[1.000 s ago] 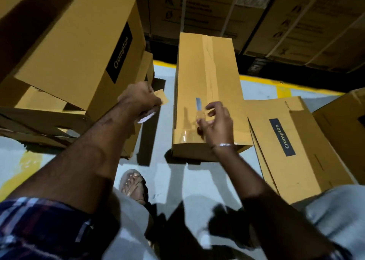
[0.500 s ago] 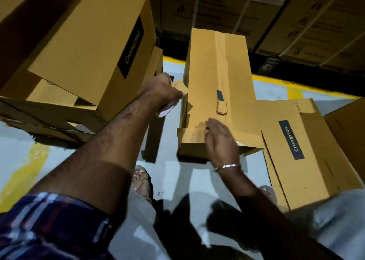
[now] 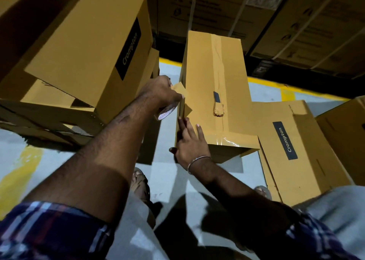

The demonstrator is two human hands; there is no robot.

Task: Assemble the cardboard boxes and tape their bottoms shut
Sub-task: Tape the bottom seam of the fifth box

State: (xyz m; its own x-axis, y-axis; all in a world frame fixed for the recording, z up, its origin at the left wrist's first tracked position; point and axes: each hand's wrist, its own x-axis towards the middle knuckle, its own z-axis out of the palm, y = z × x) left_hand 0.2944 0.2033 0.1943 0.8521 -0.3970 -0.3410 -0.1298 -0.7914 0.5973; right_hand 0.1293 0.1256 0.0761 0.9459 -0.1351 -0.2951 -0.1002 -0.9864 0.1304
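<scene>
A tall brown cardboard box [image 3: 203, 78] stands on the floor in front of me, bottom flaps up, with brown tape running along the middle seam. A crumpled wad of tape [image 3: 218, 111] and a small dark knife lie on that seam. My left hand [image 3: 160, 93] grips a roll of brown tape [image 3: 167, 112] at the box's left edge, with a strip of tape [image 3: 180, 90] reaching onto the box. My right hand [image 3: 189, 141] presses with straight fingers on the near left corner of the box top.
Assembled Crompton boxes [image 3: 88, 48] are stacked at the left. Another Crompton box [image 3: 292, 141] lies on the floor at the right, beside one more at the far right. Large strapped cartons [image 3: 296, 22] fill the background. My sandalled foot [image 3: 140, 182] is below the box.
My left hand carried the tape roll rightwards up to the box's left edge. My right hand left the seam near the knife and moved down-left to the near left corner.
</scene>
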